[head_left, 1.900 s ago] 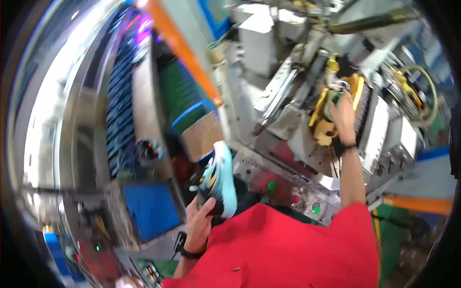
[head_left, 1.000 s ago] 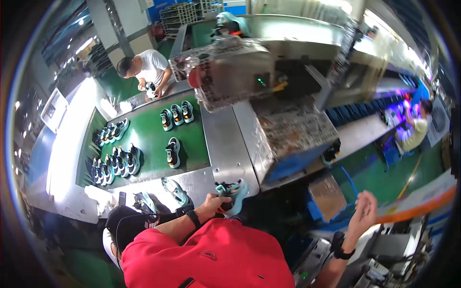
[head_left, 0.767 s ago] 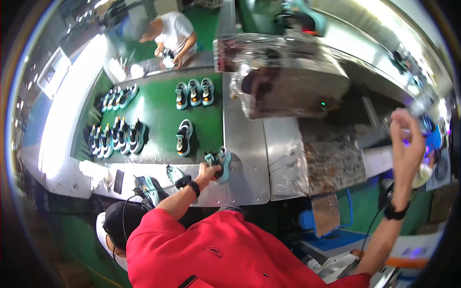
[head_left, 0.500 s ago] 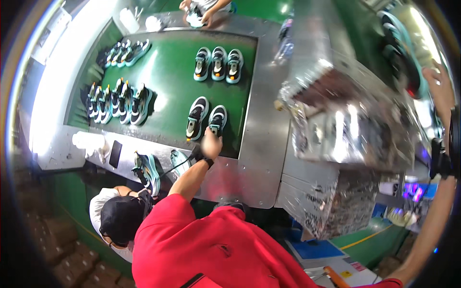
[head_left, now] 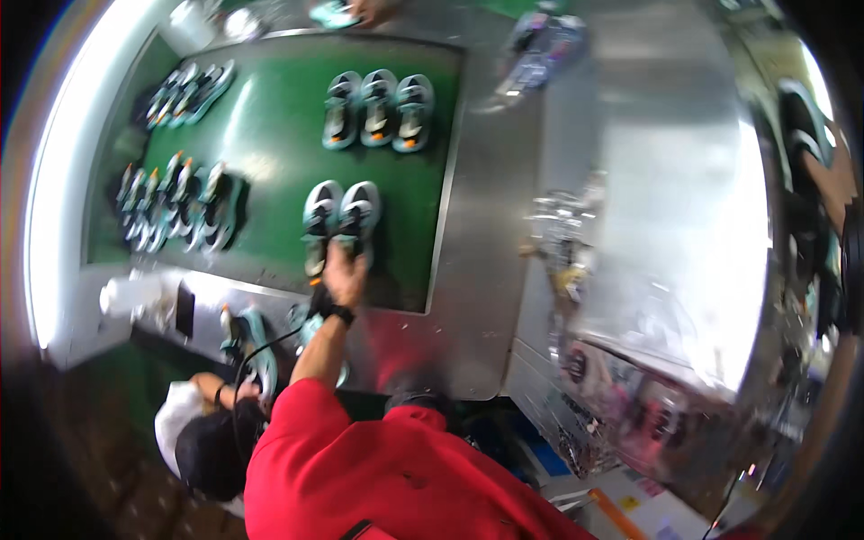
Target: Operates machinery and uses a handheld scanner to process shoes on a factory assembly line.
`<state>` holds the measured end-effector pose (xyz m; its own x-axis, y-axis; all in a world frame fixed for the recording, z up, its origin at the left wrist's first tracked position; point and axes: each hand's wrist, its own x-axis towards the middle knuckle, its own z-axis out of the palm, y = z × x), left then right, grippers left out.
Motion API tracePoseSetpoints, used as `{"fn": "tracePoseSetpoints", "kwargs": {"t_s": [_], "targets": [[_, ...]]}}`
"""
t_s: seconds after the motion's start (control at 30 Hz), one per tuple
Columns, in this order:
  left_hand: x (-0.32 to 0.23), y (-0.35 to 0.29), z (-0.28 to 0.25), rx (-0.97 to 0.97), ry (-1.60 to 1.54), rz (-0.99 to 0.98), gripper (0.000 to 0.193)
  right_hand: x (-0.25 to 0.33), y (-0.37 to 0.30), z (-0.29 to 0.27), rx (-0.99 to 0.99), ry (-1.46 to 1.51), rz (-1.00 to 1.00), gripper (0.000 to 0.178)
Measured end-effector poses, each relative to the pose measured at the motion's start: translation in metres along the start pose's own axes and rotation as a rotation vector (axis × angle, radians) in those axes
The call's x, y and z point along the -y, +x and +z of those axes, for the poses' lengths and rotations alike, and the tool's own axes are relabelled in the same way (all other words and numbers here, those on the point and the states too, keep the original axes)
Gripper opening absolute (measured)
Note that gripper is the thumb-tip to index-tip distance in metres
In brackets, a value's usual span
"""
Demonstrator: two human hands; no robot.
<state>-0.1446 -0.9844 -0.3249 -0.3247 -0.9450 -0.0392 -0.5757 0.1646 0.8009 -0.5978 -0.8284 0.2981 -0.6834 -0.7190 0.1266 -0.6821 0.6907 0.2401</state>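
My left hand grips the heel of a black, white and pale-teal sneaker on the green work surface. Close beside it on the left stands a matching sneaker, toe pointing away. At the far right rim, my right hand is closed on another dark sneaker with a pale sole; blur hides its fingers in part. Farther up the surface, a row of three sneakers stands with toes away.
More sneakers stand in groups on the left. A large plastic-wrapped stack rises at right. A person in a black cap handles a sneaker at lower left. Another person's hand touches a teal shoe at the top. A clear-wrapped item lies beyond the metal rim.
The two near sneakers now stand parallel, where the left one was slanted before. My left hand stays at the right one's heel. My view has shifted, and my right hand sits nearer the rim.
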Motion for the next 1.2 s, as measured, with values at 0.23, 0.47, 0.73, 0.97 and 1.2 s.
{"fn": "tracePoseSetpoints", "kwargs": {"t_s": [0.23, 0.47, 0.73, 0.97, 1.2], "targets": [[0.016, 0.019, -0.017, -0.011, 0.549, 0.374, 0.082, 0.008, -0.112, -0.038, -0.665, 0.418, 0.049, 0.060], [-0.289, -0.194, -0.013, 1.392, -0.635, 0.138, 0.049, -0.071, -0.371, -0.035, -0.793, 1.505, -0.147, 0.081], [-0.423, -0.405, -0.008, 2.629, -0.688, -0.061, 0.076, 0.021, -0.625, 0.042, -1.032, 1.642, 1.021, 0.075], [-0.372, -0.612, -0.075, 2.838, 0.129, -0.584, 0.056, 0.120, -0.889, 0.092, -1.387, 0.957, 1.412, 0.064], [-0.290, -0.767, -0.143, 2.912, 0.168, 0.896, 0.068, 0.223, -1.029, 0.117, -1.657, 0.683, 2.117, 0.062]]}}
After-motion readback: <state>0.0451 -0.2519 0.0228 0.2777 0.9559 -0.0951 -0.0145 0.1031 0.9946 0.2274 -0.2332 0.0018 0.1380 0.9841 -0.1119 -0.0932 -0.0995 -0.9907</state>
